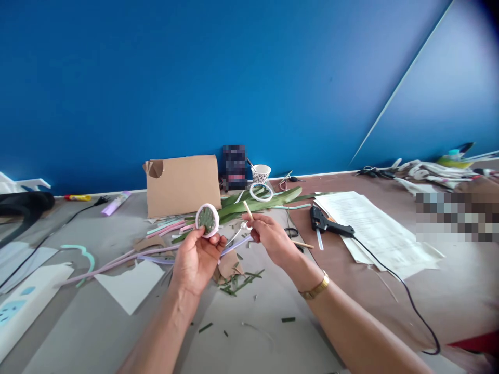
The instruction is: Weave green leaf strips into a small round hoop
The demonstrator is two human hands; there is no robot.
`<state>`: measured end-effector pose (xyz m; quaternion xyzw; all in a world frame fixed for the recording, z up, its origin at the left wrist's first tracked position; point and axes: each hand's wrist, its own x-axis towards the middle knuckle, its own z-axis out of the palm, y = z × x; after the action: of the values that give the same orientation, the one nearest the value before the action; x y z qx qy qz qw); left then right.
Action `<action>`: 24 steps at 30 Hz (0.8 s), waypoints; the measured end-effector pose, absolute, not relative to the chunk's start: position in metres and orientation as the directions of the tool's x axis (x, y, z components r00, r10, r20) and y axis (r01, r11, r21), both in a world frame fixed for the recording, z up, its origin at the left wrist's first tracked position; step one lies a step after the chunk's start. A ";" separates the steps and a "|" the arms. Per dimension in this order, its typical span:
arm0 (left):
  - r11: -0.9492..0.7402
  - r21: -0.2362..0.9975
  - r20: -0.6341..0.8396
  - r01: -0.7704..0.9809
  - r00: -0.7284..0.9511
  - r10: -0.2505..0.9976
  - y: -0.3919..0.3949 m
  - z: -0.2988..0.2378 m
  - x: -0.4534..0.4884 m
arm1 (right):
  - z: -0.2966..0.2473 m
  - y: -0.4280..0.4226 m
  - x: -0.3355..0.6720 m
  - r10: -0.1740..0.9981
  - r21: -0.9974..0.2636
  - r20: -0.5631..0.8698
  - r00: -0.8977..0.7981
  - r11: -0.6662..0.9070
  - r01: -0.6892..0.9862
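- Blue wall [195,78] fills everything I see beyond both hands, far past the fingertips.
- Grey and brown table covering [97,322] lies under the forearms and spreads out to either side of them.
- Printed sheets [374,228] lie well out to the right of the right hand, flat on the brown part.
- A cardboard piece [183,184] stands upright beyond the left hand, close behind it.
- Long green leaves [265,201] lie just past the fingertips of both hands, running off to the right.
- Pastel straws [117,259] trail away to the left of the left hand, low on the table.
- The left hand [195,259] is raised with its palm towards me, thumb and fingers clamped on the rim of a disc.
- The right hand [273,239] is held just beside the left, thumb and fingertips pinched together on a stick; a gold watch [315,289] sits on its wrist.
- A black glue gun [329,224] lies to the right of the right hand, near it, its cord running off behind the forearm.
- The disc [207,219], white-rimmed with a green face, sits at the left hand's fingertips, clear of the table.
- A white ring [261,192] rests on the leaves beyond the right hand.
- The stick [248,209], pale and thin, points up out of the right hand's pinch, just right of the disc and not touching it.
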<state>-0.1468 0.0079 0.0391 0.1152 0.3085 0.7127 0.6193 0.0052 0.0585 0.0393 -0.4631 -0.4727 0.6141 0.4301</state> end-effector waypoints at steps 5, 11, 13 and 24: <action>-0.068 0.605 -0.171 -0.793 -0.213 0.962 0.008 0.036 -0.149 | 0.043 0.067 0.012 0.970 -0.993 -0.104 -0.219 -0.089 0.077; -0.077 0.609 -0.152 -0.789 -0.212 0.965 0.005 0.039 -0.148 | 0.036 0.062 0.035 0.961 -0.942 -0.006 -0.278 0.088 0.324; -0.077 0.607 -0.149 -0.791 -0.209 0.967 0.004 0.041 -0.147 | 0.030 0.053 0.044 0.958 -0.906 0.002 -0.288 0.124 0.404; -0.089 0.589 -0.137 -0.803 -0.208 0.969 0.006 0.039 -0.144 | 0.011 0.021 0.052 0.875 -0.681 0.122 -0.469 0.418 0.602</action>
<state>-0.1443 0.0058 0.0393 0.1456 0.2840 0.7233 0.6123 0.0520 0.0213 0.0105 -0.4572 -0.8076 0.2867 0.2379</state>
